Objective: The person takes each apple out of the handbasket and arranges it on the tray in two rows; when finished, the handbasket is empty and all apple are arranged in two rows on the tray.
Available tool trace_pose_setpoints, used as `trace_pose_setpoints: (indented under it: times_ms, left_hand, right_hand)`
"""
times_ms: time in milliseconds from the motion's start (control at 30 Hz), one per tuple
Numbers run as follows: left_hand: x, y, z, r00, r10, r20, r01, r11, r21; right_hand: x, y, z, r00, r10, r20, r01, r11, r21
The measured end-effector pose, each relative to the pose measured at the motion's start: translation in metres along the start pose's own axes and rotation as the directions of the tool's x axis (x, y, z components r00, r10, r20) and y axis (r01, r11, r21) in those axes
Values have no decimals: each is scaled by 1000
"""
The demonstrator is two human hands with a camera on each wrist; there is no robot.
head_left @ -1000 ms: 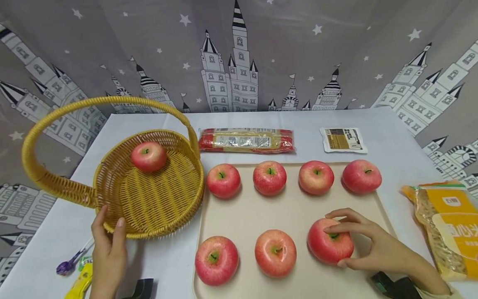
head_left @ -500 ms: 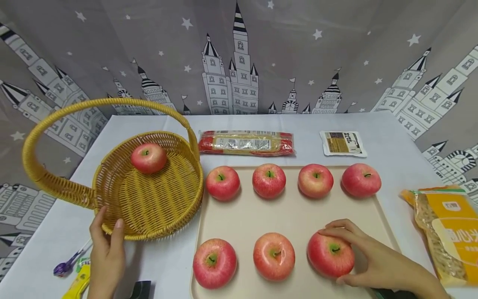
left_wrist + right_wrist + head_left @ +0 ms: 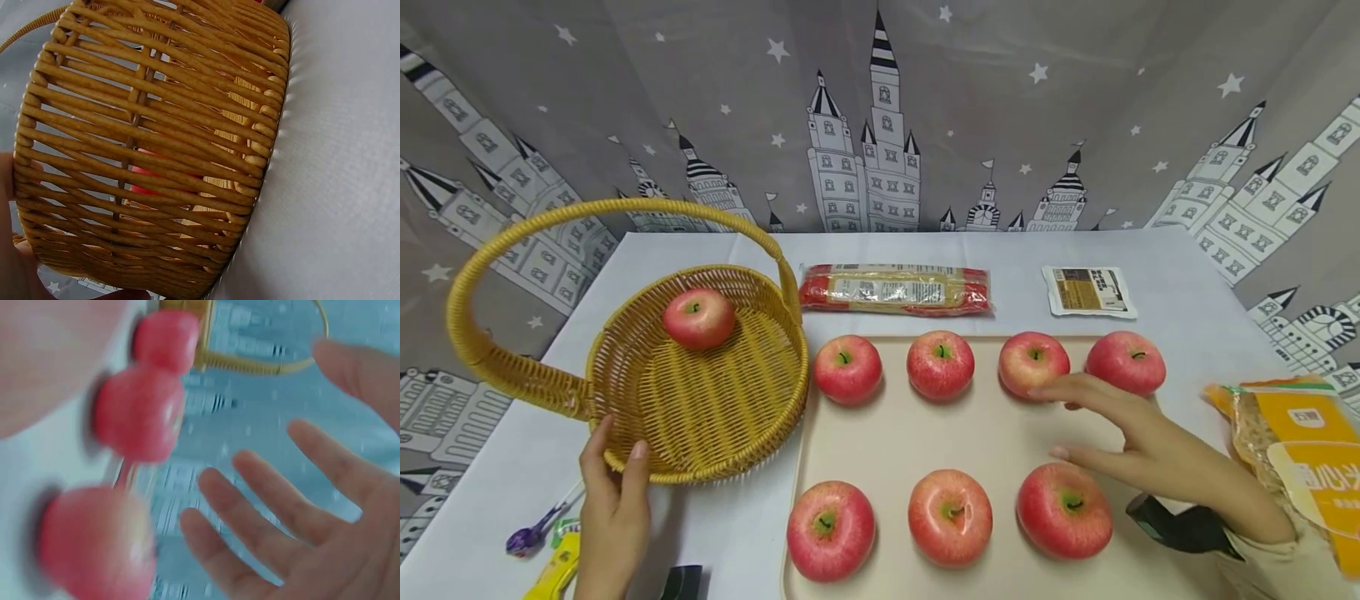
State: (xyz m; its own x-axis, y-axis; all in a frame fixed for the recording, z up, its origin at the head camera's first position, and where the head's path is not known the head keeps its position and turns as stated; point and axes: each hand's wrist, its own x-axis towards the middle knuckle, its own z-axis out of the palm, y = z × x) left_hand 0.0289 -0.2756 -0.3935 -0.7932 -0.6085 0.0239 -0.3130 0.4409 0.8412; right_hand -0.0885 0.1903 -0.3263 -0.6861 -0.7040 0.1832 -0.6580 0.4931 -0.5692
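My left hand [image 3: 613,504] holds the near rim of a yellow wicker basket [image 3: 722,467], also seen from the side in the left wrist view. Inside the basket, toward its back, lies one red apple [image 3: 699,319]. My right hand [image 3: 1150,442] hovers over the right part of a beige tray [image 3: 910,433], fingers spread and holding nothing. Just below it sits the front right apple [image 3: 1064,511]; its fingertips overlap the lower edge of a back-row apple [image 3: 1033,364] in the head view, and I cannot tell if they touch. Beside these, several more apples [image 3: 951,517] stand in two rows.
Behind the tray lie a red and yellow packet [image 3: 895,289] and a small white packet [image 3: 1090,292]. An orange bag [image 3: 1292,442] is at the right. Left of my left hand are a purple lollipop [image 3: 526,540] and a yellow wrapped item [image 3: 557,571].
My right hand has let go of the front right apple and moved up toward the back row. That apple now sits slightly nearer the front. The left hand stays at the basket.
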Motion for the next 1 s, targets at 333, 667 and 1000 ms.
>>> trace_pose_setpoints:
  times_ms: [333,667,1000]
  left_hand:
    - [-1,-1,0,1000,13,-10,-13,1000,1]
    - [2,-1,-1,999,49,-12,-49,999,-9]
    - [3,-2,0,999,35,-5,-35,999,-3]
  right_hand:
    - [110,-33,13,981,-118,153,92,982,164]
    - [232,-80,57,920,-264,289,199,951,235]
    - [325,-139,108,956,-166,242,118,972,201]
